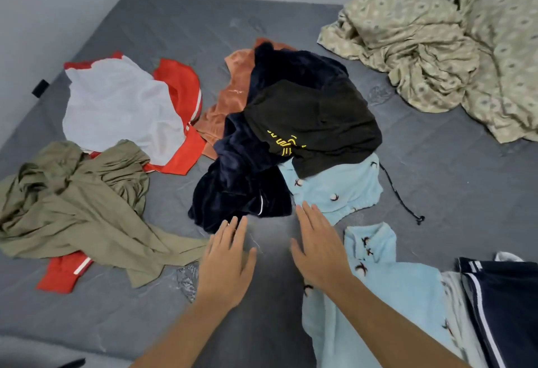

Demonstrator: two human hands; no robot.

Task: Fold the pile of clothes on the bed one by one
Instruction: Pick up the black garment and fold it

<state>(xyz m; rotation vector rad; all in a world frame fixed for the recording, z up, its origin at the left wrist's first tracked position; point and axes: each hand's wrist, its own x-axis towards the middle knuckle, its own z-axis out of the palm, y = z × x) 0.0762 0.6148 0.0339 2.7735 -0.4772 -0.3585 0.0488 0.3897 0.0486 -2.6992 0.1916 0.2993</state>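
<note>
A heap of clothes lies mid-bed: a black shirt with yellow print (314, 123) on top, a dark navy velvet garment (241, 184) under it, an orange-brown piece (233, 97) behind, and a light blue patterned garment (337, 190) at the front right. My left hand (227, 263) and my right hand (317, 248) hover side by side over bare mattress just in front of the heap, fingers straight, holding nothing. My right fingertips reach the edge of the light blue garment; my left fingertips are close to the navy one.
An olive garment (75, 204) and a red-and-white jersey (125, 108) lie loose at the left. A second light blue garment (387, 295) and a navy striped piece (506, 303) sit at the near right. A crumpled patterned sheet (431, 47) fills the far right of the grey mattress (151, 24).
</note>
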